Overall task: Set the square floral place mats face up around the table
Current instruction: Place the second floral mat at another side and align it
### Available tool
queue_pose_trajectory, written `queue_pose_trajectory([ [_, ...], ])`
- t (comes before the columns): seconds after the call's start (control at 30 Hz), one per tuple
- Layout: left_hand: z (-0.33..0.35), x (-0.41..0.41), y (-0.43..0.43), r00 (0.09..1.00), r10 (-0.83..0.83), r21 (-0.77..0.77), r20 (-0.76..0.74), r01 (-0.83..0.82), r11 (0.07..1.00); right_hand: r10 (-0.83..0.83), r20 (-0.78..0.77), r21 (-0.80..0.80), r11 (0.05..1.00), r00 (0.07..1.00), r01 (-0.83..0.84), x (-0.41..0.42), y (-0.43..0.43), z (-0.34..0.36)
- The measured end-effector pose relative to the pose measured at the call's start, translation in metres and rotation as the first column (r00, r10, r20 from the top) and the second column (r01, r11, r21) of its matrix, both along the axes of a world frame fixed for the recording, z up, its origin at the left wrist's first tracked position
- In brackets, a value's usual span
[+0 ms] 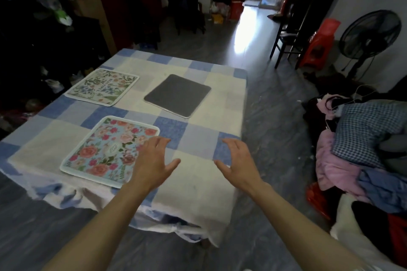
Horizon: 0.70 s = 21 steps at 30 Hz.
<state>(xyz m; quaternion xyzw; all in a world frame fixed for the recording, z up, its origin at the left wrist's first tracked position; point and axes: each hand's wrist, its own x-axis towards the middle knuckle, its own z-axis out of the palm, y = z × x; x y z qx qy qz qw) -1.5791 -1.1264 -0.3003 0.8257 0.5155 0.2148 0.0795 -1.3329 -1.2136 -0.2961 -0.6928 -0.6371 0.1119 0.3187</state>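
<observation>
Head: fan (370,35), laundry pile (363,134) near table (193,193)

Left hand (152,165) covers near right edge of rose mat (105,152). Grey mat (177,94): underside hidden, pattern cannot be told. Lettering on pale botanical mat (102,87) too small to read. Both forearms (105,222) cut off by bottom edge. Shelves (44,28) at left too dark to resolve
</observation>
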Motion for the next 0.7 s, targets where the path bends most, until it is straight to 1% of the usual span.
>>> queue_pose_trajectory([
  [0.07, 0.0, 0.031, -0.002, 0.999, 0.034, -0.039, 0.033, -0.033, 0.999, 0.024, -0.005, -0.006, 1.0, 1.0, -0.024, 0.035, -0.001, -0.002],
  [0.17, -0.001, 0.084, -0.008, 0.986, 0.099, -0.097, 0.133, -0.087, 0.992, 0.042, -0.016, 0.026, 0.999, 0.999, -0.041, 0.089, -0.002, -0.003],
  [0.23, -0.001, 0.118, -0.012, 0.978, 0.141, -0.119, 0.155, -0.123, 0.985, 0.048, 0.003, 0.051, 0.998, 0.999, -0.048, 0.121, -0.001, -0.005],
  [0.3, -0.002, 0.144, -0.016, 0.974, 0.163, -0.13, 0.155, -0.144, 0.981, 0.056, 0.024, 0.053, 0.997, 0.998, -0.057, 0.148, 0.0, -0.005],
  [0.43, -0.001, 0.183, -0.01, 0.974, 0.19, -0.142, 0.121, -0.172, 0.975, 0.059, 0.017, 0.052, 0.997, 0.998, -0.059, 0.186, 0.007, -0.005],
  [0.6, -0.01, 0.212, 0.02, 0.972, 0.223, -0.14, 0.073, -0.211, 0.967, 0.049, -0.004, 0.016, 0.999, 0.999, -0.049, 0.214, 0.036, -0.012],
  [0.7, -0.025, 0.233, 0.044, 0.962, 0.259, -0.174, 0.091, -0.24, 0.955, 0.056, -0.002, -0.012, 0.998, 0.998, -0.056, 0.227, 0.057, -0.019],
])
